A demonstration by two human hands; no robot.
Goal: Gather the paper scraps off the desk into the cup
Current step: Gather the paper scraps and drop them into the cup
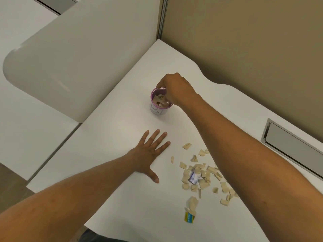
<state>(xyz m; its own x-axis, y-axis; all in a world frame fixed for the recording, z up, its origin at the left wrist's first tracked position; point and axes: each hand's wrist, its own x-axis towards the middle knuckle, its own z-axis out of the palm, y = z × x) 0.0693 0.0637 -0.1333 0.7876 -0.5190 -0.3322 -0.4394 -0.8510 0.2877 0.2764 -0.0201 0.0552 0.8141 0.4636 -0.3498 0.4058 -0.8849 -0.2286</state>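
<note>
1. Under both my arms: white desk (111, 130), pale divider panel (78, 58) along its left edge, tan partition wall (253, 41) behind, metal cable tray (293, 145) set in at right.
2. My left hand (148, 154) lies flat on the desk, palm down, fingers spread, holding nothing.
3. My right hand (176, 89) hangs over the cup's mouth, fingers curled down to the rim; cannot tell whether they pinch anything.
4. Cup (158, 109), purple rim, stands upright mid-desk, paper pieces inside.
5. Paper scraps (201, 173) lie scattered right of my left hand, partly under my right forearm.
6. 1 yellow-blue scrap (189, 219) nearest me.
</note>
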